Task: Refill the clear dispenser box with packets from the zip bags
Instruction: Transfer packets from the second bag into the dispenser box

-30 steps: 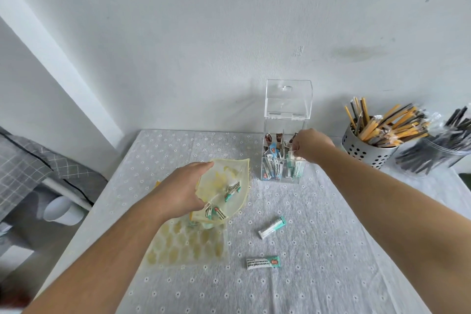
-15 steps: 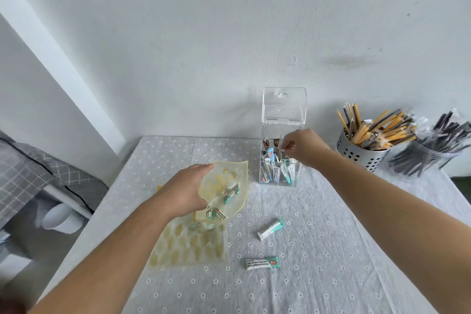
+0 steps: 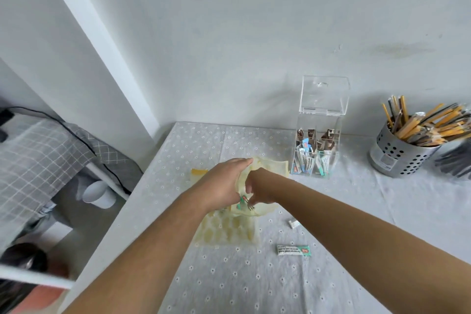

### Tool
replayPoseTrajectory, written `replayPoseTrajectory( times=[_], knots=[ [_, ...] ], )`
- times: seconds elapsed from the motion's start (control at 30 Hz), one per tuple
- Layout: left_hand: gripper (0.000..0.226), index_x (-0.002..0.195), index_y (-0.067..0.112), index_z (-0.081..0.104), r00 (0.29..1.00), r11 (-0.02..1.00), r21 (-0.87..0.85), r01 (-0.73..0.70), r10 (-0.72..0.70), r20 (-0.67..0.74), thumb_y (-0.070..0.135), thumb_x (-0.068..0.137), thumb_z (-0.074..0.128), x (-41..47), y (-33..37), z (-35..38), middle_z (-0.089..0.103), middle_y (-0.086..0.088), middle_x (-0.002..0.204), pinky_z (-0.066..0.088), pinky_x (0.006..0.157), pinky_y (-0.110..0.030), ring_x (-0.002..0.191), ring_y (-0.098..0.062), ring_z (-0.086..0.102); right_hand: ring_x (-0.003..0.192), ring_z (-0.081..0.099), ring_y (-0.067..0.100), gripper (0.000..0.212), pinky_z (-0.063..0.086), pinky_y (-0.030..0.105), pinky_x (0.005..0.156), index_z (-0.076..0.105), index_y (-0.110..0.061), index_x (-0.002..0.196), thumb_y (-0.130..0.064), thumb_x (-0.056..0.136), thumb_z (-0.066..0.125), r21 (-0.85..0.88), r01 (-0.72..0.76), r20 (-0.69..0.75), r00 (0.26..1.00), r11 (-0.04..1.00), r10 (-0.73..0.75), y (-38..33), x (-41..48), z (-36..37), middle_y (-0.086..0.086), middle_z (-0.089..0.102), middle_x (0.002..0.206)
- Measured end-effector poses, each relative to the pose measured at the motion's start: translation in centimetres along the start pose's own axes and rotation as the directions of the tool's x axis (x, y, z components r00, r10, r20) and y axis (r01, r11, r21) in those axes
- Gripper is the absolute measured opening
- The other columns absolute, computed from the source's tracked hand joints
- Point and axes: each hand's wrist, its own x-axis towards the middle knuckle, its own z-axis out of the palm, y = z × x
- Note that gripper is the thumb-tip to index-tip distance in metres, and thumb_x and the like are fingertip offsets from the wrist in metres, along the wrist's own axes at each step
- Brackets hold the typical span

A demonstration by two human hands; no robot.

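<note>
Loose packet [image 3: 293,249] lies flat on the tabletop [image 3: 254,283] nearest me, long axis left-right, off to the right of both hands. My left hand [image 3: 224,181] clamps the zip bag [image 3: 267,168] mouth open; my right hand [image 3: 257,190] is inside, grip closing on packets, can't tell if shut. Dispenser box [image 3: 316,150], lid up, sits beyond, far-right of the bag, so right hand carries.

I am making out little legible print. The loose packet [image 3: 293,250] lying on the desk [image 3: 356,250] toward its near edge is showing small white lettering and a red round mark, both too blurred for me to read.
</note>
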Motion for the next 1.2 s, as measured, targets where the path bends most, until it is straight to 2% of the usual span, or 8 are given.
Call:
replayPoseTrajectory(
  times=[0.07,0.17,0.3,0.4,0.6,0.73,0.9,1.2],
  knots=[
    [0.085,0.147,0.031,0.024,1.000,1.000,-0.018,-0.007,0.007,0.001,-0.004,0.078,0.057,-0.2,-0.1,0.1,0.025,0.014,0.153,0.039,0.071,-0.008,0.123,-0.022,0.046,0.096,0.060,0.027,0.039,0.047,0.033,0.084,0.065,0.003,0.101,-0.033,0.084,0.067,-0.033,-0.071,0.056,0.996,0.997,0.073,-0.5,1.3,0.8,0.011,0.067,0.088],
    [0.082,0.148,0.030,0.024,1.000,1.000,-0.022,-0.018,0.018,-0.008,-0.003,0.080,0.057,-0.5,-0.3,-0.1,0.025,0.014,0.153,0.042,0.088,-0.020,0.124,-0.023,0.045,0.071,0.052,0.023,0.049,0.046,0.033,0.085,0.050,-0.004,0.054,-0.036,0.091,0.053,-0.023,-0.168,0.082,0.982,0.986,0.169,-1.1,2.9,2.0,0.001,0.048,0.043],
    [0.083,0.147,0.033,0.026,1.000,0.999,-0.045,-0.015,0.015,-0.020,-0.007,0.079,0.052,-0.3,-0.9,-0.1,0.026,0.017,0.152,0.036,0.076,-0.010,0.121,-0.020,0.044,0.089,0.058,0.026,0.029,0.044,0.030,0.074,0.057,-0.003,0.075,-0.030,0.084,0.057,0.033,-0.248,0.100,0.965,0.968,0.244,-1.3,4.9,3.9,0.001,0.046,0.066],
    [0.083,0.146,0.033,0.026,1.000,0.999,-0.036,-0.016,0.015,-0.025,-0.008,0.078,0.050,0.0,-1.3,-0.2,0.027,0.018,0.151,0.035,0.076,-0.010,0.119,-0.018,0.045,0.080,0.052,0.023,0.027,0.043,0.028,0.069,0.041,-0.010,0.058,-0.017,0.079,0.057,0.020,-0.266,0.083,0.961,0.964,0.263,-1.3,5.8,4.8,0.002,0.042,0.063],
    [0.082,0.147,0.030,0.026,0.999,1.000,-0.009,-0.027,0.027,-0.023,-0.008,0.078,0.052,0.2,-1.2,-0.3,0.026,0.016,0.152,0.039,0.086,-0.015,0.119,-0.018,0.044,0.071,0.052,0.024,0.029,0.041,0.025,0.058,0.045,-0.009,0.059,-0.021,0.076,0.066,0.043,-0.263,0.077,0.963,0.964,0.259,-0.6,6.0,4.6,0.002,0.043,0.061],
    [0.084,0.147,0.031,0.025,1.000,1.000,-0.020,-0.020,0.019,-0.011,-0.008,0.078,0.054,0.4,-1.3,-0.3,0.025,0.017,0.152,0.037,0.065,0.000,0.119,-0.021,0.045,0.073,0.061,0.023,0.034,0.051,0.027,0.067,0.062,0.001,0.107,-0.015,0.077,0.066,0.092,-0.242,0.043,0.970,0.966,0.239,0.2,5.8,3.6,0.002,0.056,0.066],
    [0.084,0.147,0.032,0.025,1.000,1.000,-0.001,-0.022,0.022,-0.010,-0.003,0.078,0.058,0.3,-1.1,-0.4,0.025,0.017,0.152,0.037,0.077,-0.010,0.119,-0.020,0.046,0.101,0.064,0.022,0.029,0.049,0.025,0.077,0.066,-0.007,0.110,-0.010,0.083,0.060,0.070,-0.218,-0.091,0.970,0.973,0.224,1.0,5.3,2.8,0.007,0.067,0.111],
    [0.085,0.147,0.028,0.026,1.000,0.999,0.049,-0.009,0.010,-0.016,-0.004,0.075,0.058,1.0,-0.6,-0.4,0.027,0.013,0.152,0.032,0.080,-0.012,0.121,-0.019,0.048,0.092,0.067,0.025,0.028,0.052,0.028,0.073,0.073,-0.015,0.099,-0.002,0.085,0.053,0.092,-0.059,-0.240,0.967,0.994,0.079,0.7,1.5,0.4,0.009,0.069,0.107]
  ],
)
